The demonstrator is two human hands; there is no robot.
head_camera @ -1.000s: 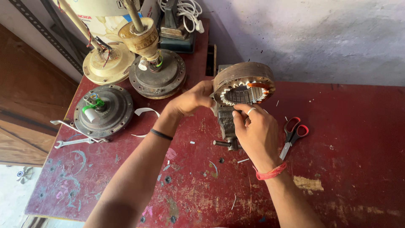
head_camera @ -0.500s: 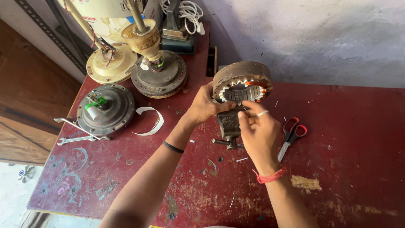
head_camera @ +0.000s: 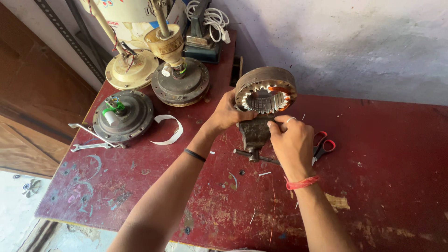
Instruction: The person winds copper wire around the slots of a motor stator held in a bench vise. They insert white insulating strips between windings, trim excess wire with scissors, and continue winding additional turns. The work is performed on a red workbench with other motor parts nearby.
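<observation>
Stator ring (head_camera: 266, 93), a round rusty-brown motor part with toothed inner laminations and copper-orange windings, stands on edge, clamped in a small bench vise (head_camera: 254, 135) near the back of the red table (head_camera: 382, 186). Its open face tilts up toward the camera; its axis runs roughly front to back.

Left hand (head_camera: 226, 114): fingers closed on the ring's left rim, steadying it. Right hand (head_camera: 291, 142): sits just below and in front of the ring, fingertips pinched together at the lower edge of the bore; whether they hold a wire or slip of insulation, cannot tell. The ring lies up and slightly left of the right hand. Both hands touch or nearly touch it; the left has the firmer hold.

Surroundings: red-handled scissors (head_camera: 322, 144) just right of the right hand. A white curved strip (head_camera: 168, 130) lies left of the vise. 3 fan motor housings (head_camera: 123, 116) stand further left, with 2 spanners (head_camera: 91, 144) beside the nearest.
</observation>
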